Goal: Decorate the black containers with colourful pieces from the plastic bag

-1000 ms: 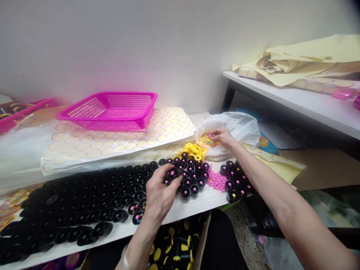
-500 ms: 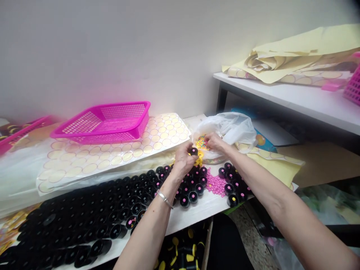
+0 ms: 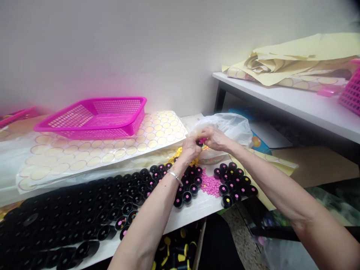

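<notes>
My left hand is closed round a small round black container, held up over the table. The fingers of my right hand are bunched at the container's top, beside a patch of pink; what they hold is hidden. Just behind and below lies an open clear plastic bag with small multicoloured beads. Loose pink pieces lie heaped on the table in front. Black containers with pink or yellow dots in them stand to the right, and more stand by my left forearm.
Rows of black containers fill the table's left side. Yellow rings lie behind my left hand. A pink basket rests on sheets of round labels. A white shelf overhangs on the right. Yellow-and-black pieces lie below the table edge.
My right hand has come up out of the bead bag and moved left to the container in my left hand. The two hands now meet. The view has shifted slightly.
</notes>
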Demonstrator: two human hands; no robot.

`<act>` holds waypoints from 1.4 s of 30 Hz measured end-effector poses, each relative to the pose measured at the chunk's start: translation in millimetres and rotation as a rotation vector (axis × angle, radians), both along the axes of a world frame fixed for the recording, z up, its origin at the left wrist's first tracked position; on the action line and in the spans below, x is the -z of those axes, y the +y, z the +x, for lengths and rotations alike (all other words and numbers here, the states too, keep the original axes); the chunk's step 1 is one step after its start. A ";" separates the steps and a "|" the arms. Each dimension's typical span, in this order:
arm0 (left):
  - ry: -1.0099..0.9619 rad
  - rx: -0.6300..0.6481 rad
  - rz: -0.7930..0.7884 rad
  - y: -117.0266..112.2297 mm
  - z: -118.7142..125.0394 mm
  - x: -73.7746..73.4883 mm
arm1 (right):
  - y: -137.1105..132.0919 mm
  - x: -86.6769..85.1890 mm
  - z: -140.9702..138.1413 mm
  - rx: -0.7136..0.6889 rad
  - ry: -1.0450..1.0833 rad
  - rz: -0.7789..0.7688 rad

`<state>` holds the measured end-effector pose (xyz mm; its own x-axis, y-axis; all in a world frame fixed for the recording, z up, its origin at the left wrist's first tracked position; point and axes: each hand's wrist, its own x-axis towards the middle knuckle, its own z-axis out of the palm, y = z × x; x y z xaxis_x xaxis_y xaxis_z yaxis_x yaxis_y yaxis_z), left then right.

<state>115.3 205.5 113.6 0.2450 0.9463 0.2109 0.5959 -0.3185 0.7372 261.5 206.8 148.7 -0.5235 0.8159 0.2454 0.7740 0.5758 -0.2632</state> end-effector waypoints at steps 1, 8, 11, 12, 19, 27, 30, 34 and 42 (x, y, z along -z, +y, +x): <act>0.008 -0.002 0.002 -0.3 0.2 -0.4 | -4.2 -5.2 -3.7 0.001 -0.126 0.062; -0.020 0.005 0.013 -2.2 -0.8 -2.9 | -23.6 -28.4 -24.0 -0.064 -0.445 0.246; -0.066 0.017 0.012 -3.6 -1.5 0.1 | -20.3 -24.9 -19.0 -0.028 -0.334 0.253; -0.081 0.021 0.010 -4.4 -1.9 1.3 | -18.4 -22.2 -16.2 -0.010 -0.271 0.238; -0.245 0.074 -0.077 -35.1 -32.9 -13.1 | -31.1 0.2 -7.3 0.064 0.601 -0.180; -0.014 -0.047 -0.145 -131.8 -145.8 -19.3 | -53.1 19.3 0.6 0.304 0.679 -0.247; 0.156 -0.141 -0.122 -161.4 -169.3 -3.9 | -36.1 26.8 13.2 0.383 0.564 -0.135; 0.291 -0.133 -0.083 -182.5 -179.3 13.2 | -14.1 41.5 27.9 0.426 0.469 -0.091; 0.543 -0.127 -0.082 -185.4 -180.4 21.4 | 2.1 65.9 35.9 0.497 0.130 -0.004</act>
<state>-65.1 20.1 92.2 0.1807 0.9835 0.0112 0.9268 -0.1741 0.3329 297.4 208.8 82.8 -0.0373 0.9595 0.2791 0.9149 0.1451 -0.3767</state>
